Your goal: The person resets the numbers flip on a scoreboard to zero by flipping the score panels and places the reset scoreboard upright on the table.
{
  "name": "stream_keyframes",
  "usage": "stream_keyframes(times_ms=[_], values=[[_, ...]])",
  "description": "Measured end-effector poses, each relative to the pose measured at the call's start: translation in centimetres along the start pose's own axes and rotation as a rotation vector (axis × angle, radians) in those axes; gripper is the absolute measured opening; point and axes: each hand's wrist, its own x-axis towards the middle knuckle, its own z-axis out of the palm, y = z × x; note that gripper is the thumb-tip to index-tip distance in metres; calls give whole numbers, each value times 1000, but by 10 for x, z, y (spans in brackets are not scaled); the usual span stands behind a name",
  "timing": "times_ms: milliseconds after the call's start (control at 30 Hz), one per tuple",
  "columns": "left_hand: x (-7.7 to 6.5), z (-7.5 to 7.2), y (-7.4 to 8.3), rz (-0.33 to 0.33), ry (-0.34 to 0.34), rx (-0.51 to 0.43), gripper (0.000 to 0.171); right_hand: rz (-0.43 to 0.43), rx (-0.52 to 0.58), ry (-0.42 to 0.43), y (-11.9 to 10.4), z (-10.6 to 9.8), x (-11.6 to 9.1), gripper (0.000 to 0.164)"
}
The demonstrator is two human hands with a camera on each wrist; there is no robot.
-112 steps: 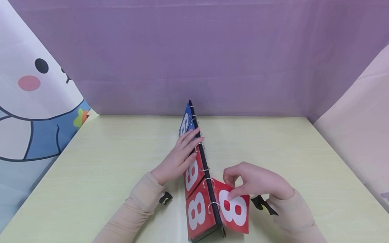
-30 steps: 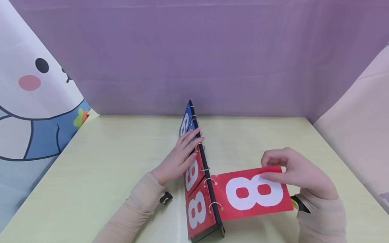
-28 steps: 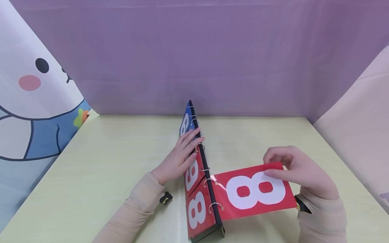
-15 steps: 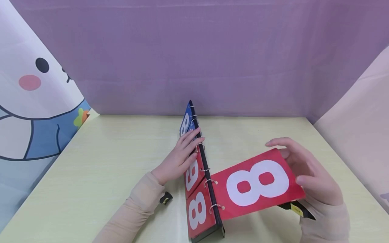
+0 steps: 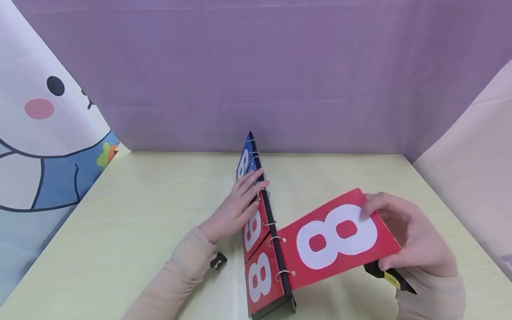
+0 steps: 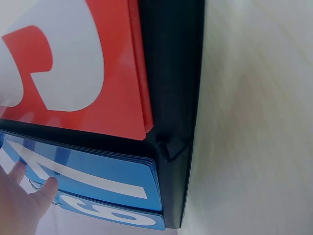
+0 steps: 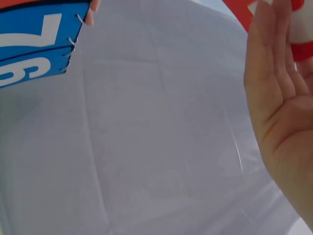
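Note:
A tent-shaped flip scoreboard with a black spine (image 5: 270, 220) stands lengthwise on the table, its number cards hung on metal rings. My left hand (image 5: 232, 211) rests on its left face, fairly straight fingers reaching over the top edge. A red card with a white 8 (image 5: 320, 244) is swung out to the right, still on two rings. At its free end my right hand (image 5: 418, 235) pinches the card's corners between thumb and fingers. Beneath, another red card with 8 (image 5: 260, 280) lies on the left face. Blue cards (image 6: 93, 171) show in the left wrist view.
The pale wooden table (image 5: 160, 186) extends on both sides of the scoreboard. A purple cloth (image 5: 256, 75) hangs behind it, and a cloth with a cartoon print (image 5: 36, 133) hangs on the left. Black straps circle both wrists.
My right hand has drawn the red 8 card out to the right, briefly loosened its fingers, then gripped the outer end again with the card tilted up. My left hand has stayed put.

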Motion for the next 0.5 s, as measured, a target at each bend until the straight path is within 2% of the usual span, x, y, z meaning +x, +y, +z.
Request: stream_keyframes(times_ms=[133,333,500], values=[[0,0,1,-3,-1,-6,52,-37,34,79,1,13,3,50],[1,-1,2,5,1,-7,52,-72,-49,219,2,35,5,60],[0,-2,3,2,2,-7,52,-103,-84,299,4,47,7,59]])
